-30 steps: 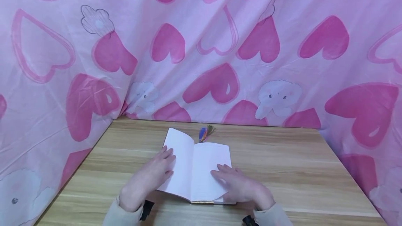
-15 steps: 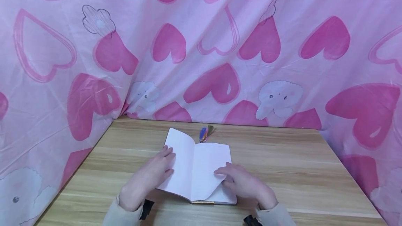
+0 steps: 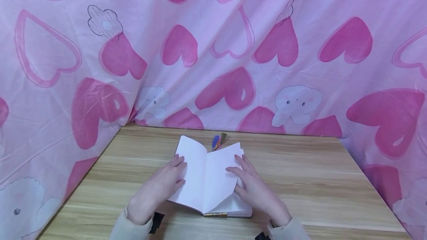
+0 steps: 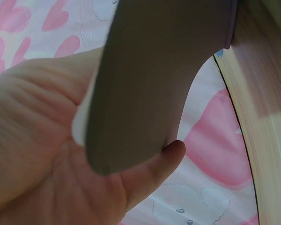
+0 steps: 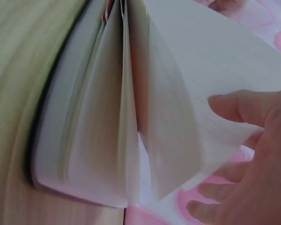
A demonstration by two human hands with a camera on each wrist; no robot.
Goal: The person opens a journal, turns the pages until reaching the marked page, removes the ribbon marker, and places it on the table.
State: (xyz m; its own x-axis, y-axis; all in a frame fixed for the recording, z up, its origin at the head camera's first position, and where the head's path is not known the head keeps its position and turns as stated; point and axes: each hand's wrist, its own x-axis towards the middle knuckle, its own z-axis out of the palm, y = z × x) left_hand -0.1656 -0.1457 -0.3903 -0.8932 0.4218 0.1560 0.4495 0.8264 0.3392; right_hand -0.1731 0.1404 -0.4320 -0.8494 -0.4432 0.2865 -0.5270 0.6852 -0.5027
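An open notebook (image 3: 193, 171) with white pages lies in front of me in the head view. My left hand (image 3: 159, 181) rests on its left page, fingers and thumb along the outer edge. From the left wrist view, the dark cover (image 4: 140, 89) hides part of that hand. On the other side my right hand (image 3: 257, 184) pinches a raised leaf (image 3: 218, 177), thumb beneath and fingers above. Faint ruled lines show on the leaf's underside (image 5: 178, 61) in the right wrist view, where more loose pages (image 5: 98, 126) fan out next to it.
A colourful tassel (image 3: 217, 142) in blue, orange and olive sticks out past the notebook's top edge. The wood-grain table (image 3: 300, 169) backs onto a pink heart-print cloth (image 3: 220, 88), which also hangs at both sides.
My right hand has moved up along the right page, and the leaf, whose lower corner was curling up, now stands raised along its outer edge. The left hand stays put.
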